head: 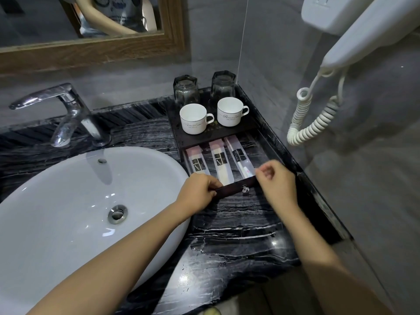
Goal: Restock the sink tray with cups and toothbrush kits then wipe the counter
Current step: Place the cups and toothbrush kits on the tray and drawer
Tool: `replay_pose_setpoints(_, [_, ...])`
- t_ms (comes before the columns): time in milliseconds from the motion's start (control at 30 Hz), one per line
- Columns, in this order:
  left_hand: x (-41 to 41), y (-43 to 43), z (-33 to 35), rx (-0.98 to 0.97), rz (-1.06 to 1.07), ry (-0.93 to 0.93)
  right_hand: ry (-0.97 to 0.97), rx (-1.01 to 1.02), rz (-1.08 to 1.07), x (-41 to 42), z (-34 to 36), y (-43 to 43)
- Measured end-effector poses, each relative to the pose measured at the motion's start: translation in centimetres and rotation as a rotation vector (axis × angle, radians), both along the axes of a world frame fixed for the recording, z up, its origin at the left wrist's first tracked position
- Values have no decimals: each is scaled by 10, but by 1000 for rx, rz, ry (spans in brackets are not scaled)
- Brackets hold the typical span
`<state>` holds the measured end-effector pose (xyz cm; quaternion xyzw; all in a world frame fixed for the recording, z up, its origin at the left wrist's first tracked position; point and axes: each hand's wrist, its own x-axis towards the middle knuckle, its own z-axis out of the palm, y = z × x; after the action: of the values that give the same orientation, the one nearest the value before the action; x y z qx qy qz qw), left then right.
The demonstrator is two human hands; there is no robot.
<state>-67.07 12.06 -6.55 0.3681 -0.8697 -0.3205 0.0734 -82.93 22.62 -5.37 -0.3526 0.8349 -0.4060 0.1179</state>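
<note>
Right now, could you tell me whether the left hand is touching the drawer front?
Touching. The head view shows the left hand pinching the left end of the drawer front, with its fingers over the top edge.

Dark tray [214, 134] at counter's [238, 226] 1 o'clock corner: two white cups [195, 120] upright on top, handles to 3 o'clock; inverted glasses [186, 92] behind at 12; drawer [231, 190] pulled open toward 6, three toothbrush kits [221, 163] inside
</note>
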Motion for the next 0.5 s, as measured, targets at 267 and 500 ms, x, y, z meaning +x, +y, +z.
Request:
replay_pose_setpoints(267, [6, -32, 16, -68, 78, 151, -230, 118, -92, 20, -50, -21])
replay_pose_setpoints(500, [13, -96, 3, -207, 53, -189, -324, -13, -174, 23, -61, -35])
